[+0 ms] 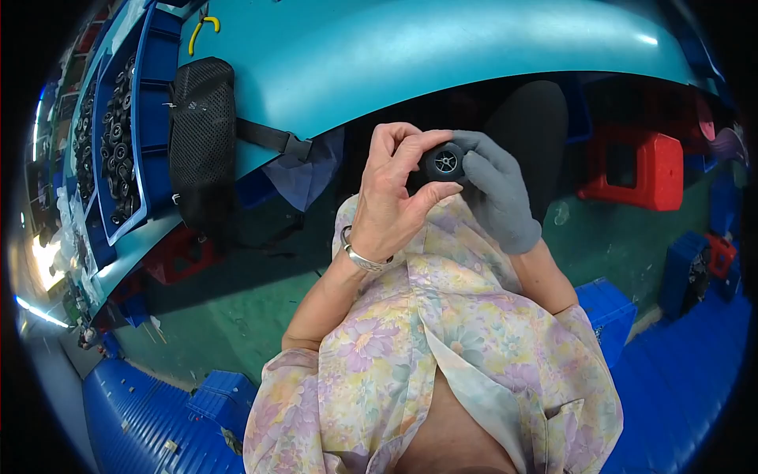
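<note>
Between my two hands, above my lap, is a small black toy wheel (445, 161) with a silver spoked hub facing up. My left hand (401, 172), bare and with a metal bangle at its wrist, curves around the wheel with thumb and forefinger at its edge. A grey glove covers my right hand (497, 186), whose thumb and fingers grip the wheel's right side. Part of the tyre is hidden behind the gloved fingers.
Ahead lies a teal tabletop (442, 47) with yellow-handled pliers (204, 30). A black mesh bag (203, 130) with a buckled strap sits at its left, beside a blue bin (142, 118) of black wheels. A red stool (659, 170) stands right, near blue crates (606, 312).
</note>
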A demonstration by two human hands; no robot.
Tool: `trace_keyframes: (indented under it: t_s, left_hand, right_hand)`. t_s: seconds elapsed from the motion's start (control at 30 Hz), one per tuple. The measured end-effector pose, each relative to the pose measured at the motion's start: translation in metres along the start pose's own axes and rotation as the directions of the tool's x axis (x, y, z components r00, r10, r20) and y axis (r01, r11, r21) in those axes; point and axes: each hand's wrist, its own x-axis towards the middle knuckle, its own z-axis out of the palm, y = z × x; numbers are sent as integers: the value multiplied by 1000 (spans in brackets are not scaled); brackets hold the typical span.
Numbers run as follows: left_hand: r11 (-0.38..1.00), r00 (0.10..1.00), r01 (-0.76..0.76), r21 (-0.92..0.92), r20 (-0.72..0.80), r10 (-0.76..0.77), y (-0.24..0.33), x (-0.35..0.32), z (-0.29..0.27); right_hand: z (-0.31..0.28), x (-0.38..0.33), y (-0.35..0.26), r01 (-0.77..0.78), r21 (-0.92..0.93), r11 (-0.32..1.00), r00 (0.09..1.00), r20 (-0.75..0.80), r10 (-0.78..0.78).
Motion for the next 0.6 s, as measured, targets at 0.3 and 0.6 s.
trace_keyframes:
  t_s: [0.3, 0.6]
  left_hand:
    - [641, 943, 205, -740, -27, -332, -1, -7, 7]
    - [633, 937, 286, -719, 70, -343, 4, -13, -2]
  right_hand:
    - [12, 0, 1, 55, -332, 942, 979, -168, -116]
    - [12, 9, -15, 26, -643, 765, 997, -38, -66]
